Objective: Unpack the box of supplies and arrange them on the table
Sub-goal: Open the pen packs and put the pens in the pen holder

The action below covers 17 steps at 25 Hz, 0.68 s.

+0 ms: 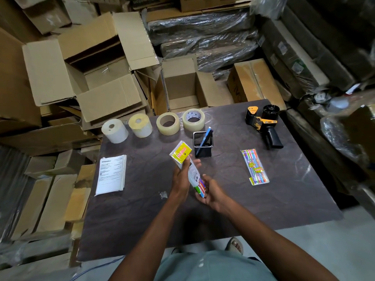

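Note:
Above the middle of the dark table (233, 199), both hands hold a packet of coloured pens with a yellow header card (181, 154). My left hand (180, 177) grips the packet near its upper half. My right hand (211, 191) cups its lower end, where the coloured pen caps show. On the table lie a second pen packet (255, 167), a black mesh pen cup (203, 144) with a blue pen, two white label rolls (114, 130) (140, 125), two clear tape rolls (168, 124) (193, 119), a tape dispenser (263, 124) and a paper stack (111, 174).
Open cardboard boxes (97, 82) (182, 86) stand behind the table's far edge. More cartons pile up on the left, and plastic-wrapped bundles (203, 37) lie at the back and right. My sandalled foot (235, 245) shows under the near edge.

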{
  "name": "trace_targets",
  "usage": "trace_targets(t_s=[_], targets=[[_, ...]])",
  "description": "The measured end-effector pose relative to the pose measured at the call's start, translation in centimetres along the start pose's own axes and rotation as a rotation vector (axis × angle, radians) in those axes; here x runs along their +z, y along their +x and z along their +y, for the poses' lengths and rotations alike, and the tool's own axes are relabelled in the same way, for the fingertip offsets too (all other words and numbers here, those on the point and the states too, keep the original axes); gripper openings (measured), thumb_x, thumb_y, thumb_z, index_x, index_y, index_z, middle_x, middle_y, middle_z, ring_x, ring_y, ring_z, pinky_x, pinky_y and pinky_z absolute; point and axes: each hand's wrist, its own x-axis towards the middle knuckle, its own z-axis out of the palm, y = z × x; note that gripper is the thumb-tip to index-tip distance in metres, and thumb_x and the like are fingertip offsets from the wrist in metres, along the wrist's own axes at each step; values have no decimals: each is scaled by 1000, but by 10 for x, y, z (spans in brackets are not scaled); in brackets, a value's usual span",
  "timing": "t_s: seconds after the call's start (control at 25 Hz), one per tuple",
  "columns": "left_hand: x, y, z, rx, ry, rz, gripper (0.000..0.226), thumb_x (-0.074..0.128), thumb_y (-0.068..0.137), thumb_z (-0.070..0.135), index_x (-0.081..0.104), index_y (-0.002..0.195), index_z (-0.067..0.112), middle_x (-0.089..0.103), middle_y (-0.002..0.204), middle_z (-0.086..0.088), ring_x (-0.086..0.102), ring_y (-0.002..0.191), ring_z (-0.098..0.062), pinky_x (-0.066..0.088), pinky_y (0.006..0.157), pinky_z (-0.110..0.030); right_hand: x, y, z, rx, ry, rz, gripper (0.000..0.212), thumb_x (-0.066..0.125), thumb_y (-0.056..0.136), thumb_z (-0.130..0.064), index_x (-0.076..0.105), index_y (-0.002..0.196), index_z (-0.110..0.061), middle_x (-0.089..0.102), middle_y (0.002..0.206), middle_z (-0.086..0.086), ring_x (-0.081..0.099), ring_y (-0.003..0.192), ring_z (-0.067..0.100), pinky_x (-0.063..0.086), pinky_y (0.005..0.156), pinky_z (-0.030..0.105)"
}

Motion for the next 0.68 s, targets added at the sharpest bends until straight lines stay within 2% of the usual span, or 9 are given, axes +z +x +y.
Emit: trace_targets(t_s=[0.16,0.28,0.4,0.52,0.56,0.6,0.68], targets=[[-8,4,3,-65,-75,41,19,44,105,29,59,108,18,75,97,-6,72,92,-20,58,79,-36,-8,-4,-1,-101,-205,-98,46,66,86,-45,69,113,-7,74,92,9,70,76,14,57,66,28],[-14,7,4,-84,-121,54,20,43,105,30,58,108,16,75,94,-6,72,90,-22,57,81,-36,-14,-10,-5,-167,-512,-179,55,83,70,-33,67,119,-13,73,100,8,67,78,12,56,69,27],[-15,6,-1,-137,-174,50,23,42,106,31,59,109,16,75,96,-9,71,92,-25,54,86,-41,-14,-12,-10,-255,-821,-234,52,89,70,-27,67,114,-11,70,83,5,62,65,9,54,57,21],[-14,6,-8,-179,-208,48,24,43,105,31,59,110,13,71,104,-16,69,97,-31,52,91,-47,-14,-10,-13,-345,-1101,-168,18,77,84,-24,67,90,-11,62,63,1,54,44,3,48,48,21],[-15,7,-9,-186,-216,49,25,43,105,32,59,110,12,70,107,-18,69,99,-32,51,94,-49,-15,-11,-13,-371,-1153,-163,14,74,86,-26,66,82,-15,61,59,-1,53,42,3,46,48,23],[-15,8,-10,-191,-226,50,25,44,105,32,58,110,12,69,108,-19,69,99,-33,50,95,-50,-17,-10,-12,-394,-1163,-170,17,73,88,-28,65,76,-18,60,56,-4,51,41,4,44,48,25],[-17,8,-11,-194,-249,55,25,45,105,31,59,109,11,70,106,-18,70,95,-32,50,94,-51,-20,-12,-9,-444,-1162,-168,30,72,90,-34,60,66,-21,54,49,-8,45,40,3,36,44,19]])
